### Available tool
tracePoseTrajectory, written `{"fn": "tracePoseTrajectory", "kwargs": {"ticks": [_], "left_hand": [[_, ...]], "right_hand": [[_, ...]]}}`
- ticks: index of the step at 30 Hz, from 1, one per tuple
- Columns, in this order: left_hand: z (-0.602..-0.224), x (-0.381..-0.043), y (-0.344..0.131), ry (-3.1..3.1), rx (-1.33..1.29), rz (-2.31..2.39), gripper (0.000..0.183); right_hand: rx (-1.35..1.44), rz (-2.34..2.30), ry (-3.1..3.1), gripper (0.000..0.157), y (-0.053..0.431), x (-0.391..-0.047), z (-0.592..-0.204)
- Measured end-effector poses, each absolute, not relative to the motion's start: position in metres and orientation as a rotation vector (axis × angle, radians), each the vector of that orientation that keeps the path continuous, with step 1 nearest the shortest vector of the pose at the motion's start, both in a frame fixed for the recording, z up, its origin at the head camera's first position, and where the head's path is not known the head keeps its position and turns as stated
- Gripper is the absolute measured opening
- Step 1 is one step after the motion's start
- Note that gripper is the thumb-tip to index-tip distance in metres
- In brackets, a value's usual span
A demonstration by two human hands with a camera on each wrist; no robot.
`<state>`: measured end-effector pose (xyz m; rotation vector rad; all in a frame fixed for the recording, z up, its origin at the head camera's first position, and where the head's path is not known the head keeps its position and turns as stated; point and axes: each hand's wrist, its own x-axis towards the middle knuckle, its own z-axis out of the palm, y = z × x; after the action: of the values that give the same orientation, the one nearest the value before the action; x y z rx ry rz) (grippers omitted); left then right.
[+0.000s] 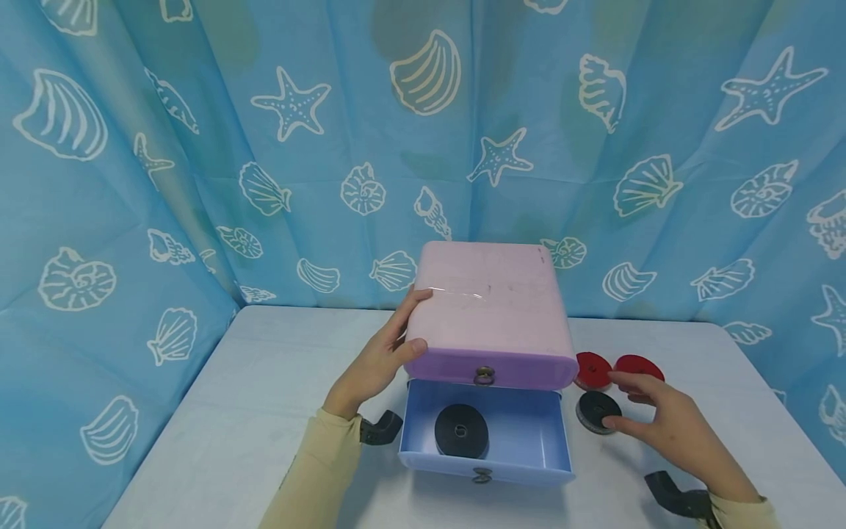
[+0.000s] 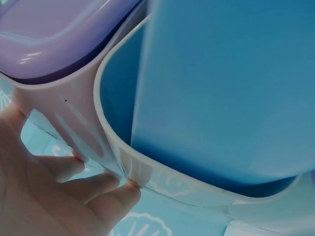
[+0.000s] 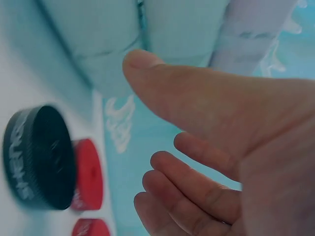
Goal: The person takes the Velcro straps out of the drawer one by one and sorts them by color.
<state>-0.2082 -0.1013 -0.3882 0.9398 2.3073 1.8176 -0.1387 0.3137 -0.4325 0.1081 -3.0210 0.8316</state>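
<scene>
A small chest of drawers (image 1: pixel 492 301) with a pink top stands mid-table, its blue lower drawer (image 1: pixel 529 430) pulled out. In that drawer lies a flat black roll (image 1: pixel 461 431). My left hand (image 1: pixel 373 360) rests against the chest's left side, thumb near the upper front corner; the left wrist view shows its spread fingers (image 2: pixel 115 204) touching the side wall. To the right of the chest, my right hand (image 1: pixel 677 422) hovers with thumb and fingers apart around a second black roll (image 1: pixel 598 411). The right wrist view shows that roll (image 3: pixel 39 157), with white lettering on its edge, apart from the fingers.
Two red rolls lie behind the second black one: one (image 1: pixel 593 370) beside the chest, the other (image 1: pixel 640 366) partly behind my right fingers. A blue shell-print curtain (image 1: pixel 317 220) hangs behind and left of the white table (image 1: pixel 264 389).
</scene>
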Motion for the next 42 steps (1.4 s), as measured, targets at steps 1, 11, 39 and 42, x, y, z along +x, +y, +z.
{"fn": "tracePoseTrajectory", "kwargs": {"ticks": [1, 11, 39, 42], "left_hand": [[-0.388, -0.208, -0.101, 2.308, 0.94, 1.818, 0.075], [-0.389, -0.21, -0.101, 2.321, 0.933, 1.815, 0.072], [-0.392, -0.213, -0.1, 2.34, 0.926, 1.81, 0.074], [-0.392, -0.213, -0.1, 2.341, 0.927, 1.811, 0.074]], "right_hand": [[0.114, 0.825, -3.014, 0.081, 0.312, -0.137, -0.429], [0.214, 0.839, -2.856, 0.07, 0.289, -0.116, -0.4], [0.552, 1.148, -2.739, 0.053, 0.223, -0.093, -0.379], [0.666, 1.161, -2.702, 0.05, 0.216, -0.096, -0.378]]}}
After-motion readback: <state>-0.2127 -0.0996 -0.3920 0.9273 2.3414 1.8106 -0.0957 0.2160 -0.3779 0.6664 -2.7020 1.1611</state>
